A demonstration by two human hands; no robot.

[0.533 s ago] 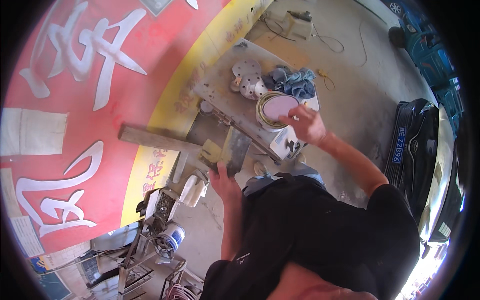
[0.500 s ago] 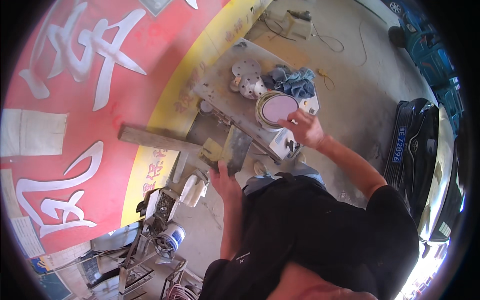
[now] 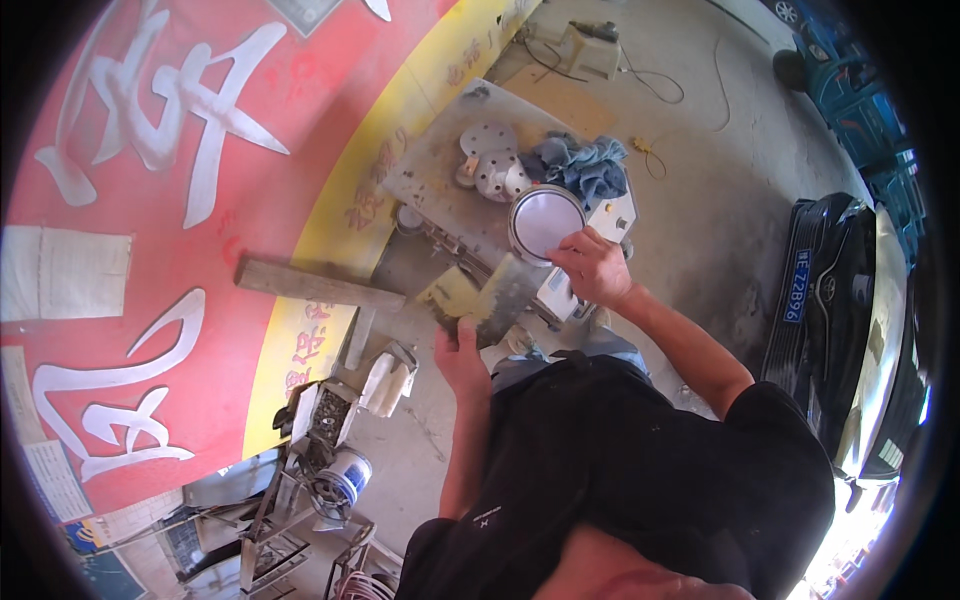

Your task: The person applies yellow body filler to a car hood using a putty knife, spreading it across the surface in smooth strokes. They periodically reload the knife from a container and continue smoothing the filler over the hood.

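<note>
At the near right side of the worktable, my right hand (image 3: 592,266) grips the edge of a round lid (image 3: 547,222) with a silver rim and a pale lilac face. The lid lies over the top of a can, which it mostly hides. My left hand (image 3: 462,358), lower and to the left, is closed on a stained dark flat plate (image 3: 500,300). A yellow flat piece (image 3: 452,293), perhaps a spreader, is with the plate in that hand; its join is unclear. Perforated sanding discs (image 3: 490,140) and a crumpled blue cloth (image 3: 580,165) lie just beyond the lid.
The worktable (image 3: 440,165) stands ahead of me. A big red and yellow sign panel (image 3: 270,190) fills the left, with a wooden bar (image 3: 310,283) across its edge. A bucket (image 3: 345,472) and metal frames are at lower left; a black car (image 3: 825,290) is right.
My right hand has shifted left and slightly down with the lid, which now covers the can's yellowish rim. My left hand has moved a little right, turning the plate and yellow piece.
</note>
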